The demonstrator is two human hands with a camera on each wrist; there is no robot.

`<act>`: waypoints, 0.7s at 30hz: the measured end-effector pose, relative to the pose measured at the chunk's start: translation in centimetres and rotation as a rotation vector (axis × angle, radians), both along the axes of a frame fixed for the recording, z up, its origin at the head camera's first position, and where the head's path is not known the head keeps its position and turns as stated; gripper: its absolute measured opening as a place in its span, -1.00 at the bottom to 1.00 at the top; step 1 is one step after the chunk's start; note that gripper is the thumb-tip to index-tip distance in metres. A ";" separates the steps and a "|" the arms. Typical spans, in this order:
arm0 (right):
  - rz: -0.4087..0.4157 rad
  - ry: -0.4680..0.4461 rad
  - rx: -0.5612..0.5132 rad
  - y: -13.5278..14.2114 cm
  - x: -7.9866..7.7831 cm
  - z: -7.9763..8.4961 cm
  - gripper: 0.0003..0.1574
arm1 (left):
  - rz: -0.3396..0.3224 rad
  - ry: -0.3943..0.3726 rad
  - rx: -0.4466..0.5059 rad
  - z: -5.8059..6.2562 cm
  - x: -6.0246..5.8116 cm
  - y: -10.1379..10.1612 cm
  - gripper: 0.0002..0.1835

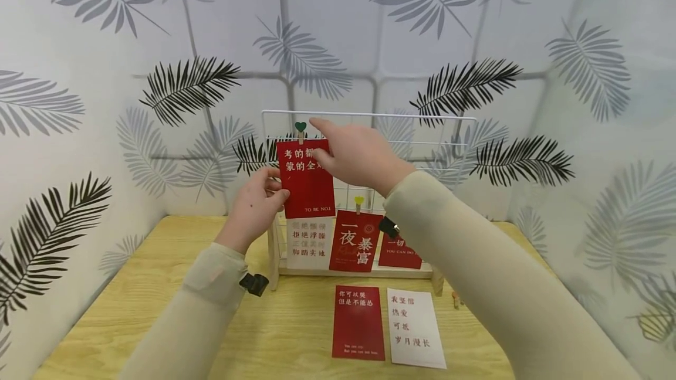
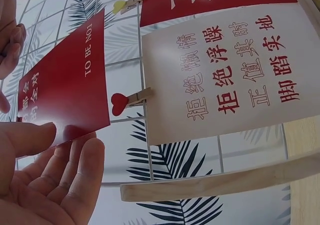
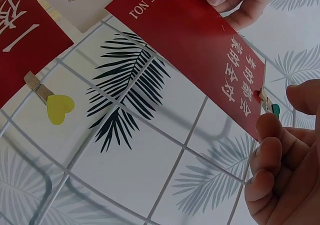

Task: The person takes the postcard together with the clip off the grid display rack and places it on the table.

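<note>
A red card (image 1: 308, 192) with white writing hangs at the upper left of a white wire grid rack (image 1: 369, 115). A wooden clip with a green heart (image 1: 300, 127) sits at the card's top edge. My left hand (image 1: 257, 204) holds the card's left edge, its thumb in front and fingers behind, as the left wrist view shows of the card (image 2: 75, 85). By the card's upper right corner is my right hand (image 1: 359, 154), thumb and fingers spread apart. In the right wrist view the green-heart clip (image 3: 270, 105) lies near its fingertips, with nothing gripped.
Below on the rack hang a white card (image 1: 308, 244), a red card (image 1: 351, 245) under a yellow-heart clip (image 1: 359, 202), and another red card (image 1: 399, 255). A red card (image 1: 358, 324) and a white card (image 1: 416, 330) lie on the wooden table (image 1: 121, 304). Small clips (image 1: 456, 299) lie right of the rack.
</note>
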State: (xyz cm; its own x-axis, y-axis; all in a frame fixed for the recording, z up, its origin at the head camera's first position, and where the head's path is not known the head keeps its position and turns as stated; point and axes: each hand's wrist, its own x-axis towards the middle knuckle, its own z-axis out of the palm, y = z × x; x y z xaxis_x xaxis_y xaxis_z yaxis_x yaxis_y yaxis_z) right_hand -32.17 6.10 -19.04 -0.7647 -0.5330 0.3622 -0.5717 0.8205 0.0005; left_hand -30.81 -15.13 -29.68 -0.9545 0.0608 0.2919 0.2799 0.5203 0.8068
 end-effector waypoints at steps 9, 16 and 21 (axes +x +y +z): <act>0.000 -0.001 0.004 -0.9 0.0 0.1 -0.20 | -0.007 0.026 -0.007 0.1 -0.1 -0.4 -0.64; -0.001 0.024 -0.013 -1.7 -0.3 0.1 -0.23 | 0.004 0.012 -0.047 0.4 -0.4 -0.2 -0.62; -0.026 0.024 -0.035 -2.1 -0.6 0.1 -0.25 | 0.007 0.021 -0.037 0.6 -0.6 0.1 -0.68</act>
State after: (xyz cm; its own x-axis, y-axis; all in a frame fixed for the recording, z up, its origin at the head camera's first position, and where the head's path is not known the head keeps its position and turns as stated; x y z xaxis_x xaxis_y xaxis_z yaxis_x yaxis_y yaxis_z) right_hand -32.78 3.99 -18.97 -0.7691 -0.4995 0.3987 -0.5502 0.8349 -0.0155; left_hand -31.38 -15.07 -29.10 -0.9488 0.0653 0.3091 0.2924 0.5520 0.7809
